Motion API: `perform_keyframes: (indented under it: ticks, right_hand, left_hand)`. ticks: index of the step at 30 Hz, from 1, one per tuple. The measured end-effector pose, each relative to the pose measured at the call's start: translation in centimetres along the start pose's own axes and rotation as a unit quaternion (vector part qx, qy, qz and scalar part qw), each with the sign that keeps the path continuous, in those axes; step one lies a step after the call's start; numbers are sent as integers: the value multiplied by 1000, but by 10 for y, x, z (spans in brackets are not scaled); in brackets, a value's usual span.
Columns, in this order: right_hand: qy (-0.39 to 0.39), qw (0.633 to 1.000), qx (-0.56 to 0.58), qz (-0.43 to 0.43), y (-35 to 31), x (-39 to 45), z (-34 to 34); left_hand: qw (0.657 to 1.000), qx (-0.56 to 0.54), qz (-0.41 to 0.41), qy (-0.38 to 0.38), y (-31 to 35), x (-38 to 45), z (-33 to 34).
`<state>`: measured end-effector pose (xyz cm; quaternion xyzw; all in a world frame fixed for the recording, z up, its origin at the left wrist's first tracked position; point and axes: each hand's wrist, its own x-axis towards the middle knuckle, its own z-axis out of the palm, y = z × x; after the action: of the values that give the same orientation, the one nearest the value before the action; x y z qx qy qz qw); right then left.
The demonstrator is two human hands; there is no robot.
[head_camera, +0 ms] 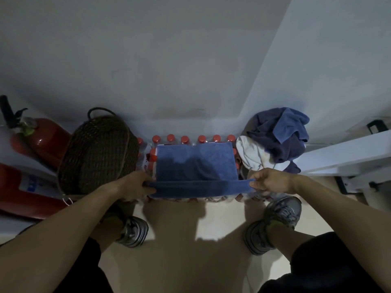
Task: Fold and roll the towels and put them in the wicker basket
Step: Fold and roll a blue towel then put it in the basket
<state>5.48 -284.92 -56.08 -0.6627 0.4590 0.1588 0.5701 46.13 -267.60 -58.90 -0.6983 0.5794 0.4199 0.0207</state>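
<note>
A blue towel [193,163] lies flat on a pack of red-capped bottles [185,139] against the wall. Its near edge is lifted into a fold. My left hand [137,183] pinches the left end of that edge and my right hand [269,179] pinches the right end. The dark wicker basket [97,153] stands to the left of the towel, tilted toward me, with nothing visible inside. A heap of unfolded towels [279,138], dark blue, lighter blue and white, lies to the right.
Two red fire extinguishers [42,138] lie at the far left beside the basket. A white frame [347,157] juts in from the right. My two shoes [273,227] stand on the pale floor below the bottles.
</note>
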Motion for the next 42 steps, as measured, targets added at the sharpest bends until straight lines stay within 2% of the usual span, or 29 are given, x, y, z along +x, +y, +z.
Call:
perform_keyframes:
  ticks: [3,5,7,8,11,12,14,16,19,21,24,29,33,37,40,42]
  right_hand:
    - [-27,993,102,44,-12,-1,1]
    - [11,979,198,45,-24,-4,-2]
    - [53,953,297,11,-36,-4,-5]
    - [70,936,346,-16,-43,-2,-7]
    - [144,880,442,-97,-63,2,-10]
    - [171,863,457,-127,-69,3,-12]
    - [223,844,451,-187,-79,3,-17]
    - [264,845,406,-226,-85,0,-21]
    - [290,855,345,-255,-83,-3,-22]
    - [292,865,320,-252,-79,-6,-22]
    - [264,898,282,-210,-66,-6,-12]
    - [220,917,316,-107,-33,6,24]
    - [190,940,281,-30,-3,15,48]
    - [150,948,282,1,11,16,60]
    - [118,950,285,38,15,15,62]
    - [87,956,271,65,18,14,63]
  left_hand:
    - [998,-35,4,51,6,-1,-15]
    - [984,-151,-4,100,12,-2,-26]
    - [932,-348,-10,105,21,-5,-37]
    - [905,-413,1,101,27,-6,-43]
    - [859,-489,34,151,45,-4,-62]
    - [854,-486,41,182,51,-3,-69]
    - [876,-404,65,256,56,-4,-83]
    - [903,-285,92,309,55,-10,-94]
    - [908,-223,130,329,48,-19,-99]
    - [916,-208,151,307,44,-23,-93]
    - [934,-226,178,214,30,-20,-70]
    - [973,-199,81,83,3,-5,-34]
    - [979,-199,40,32,-7,-1,-10]
    - [982,-189,-14,-12,-8,-1,7]
    - [996,-77,-26,-38,-5,-3,11]
    - [998,-40,-32,-42,-3,-3,13]
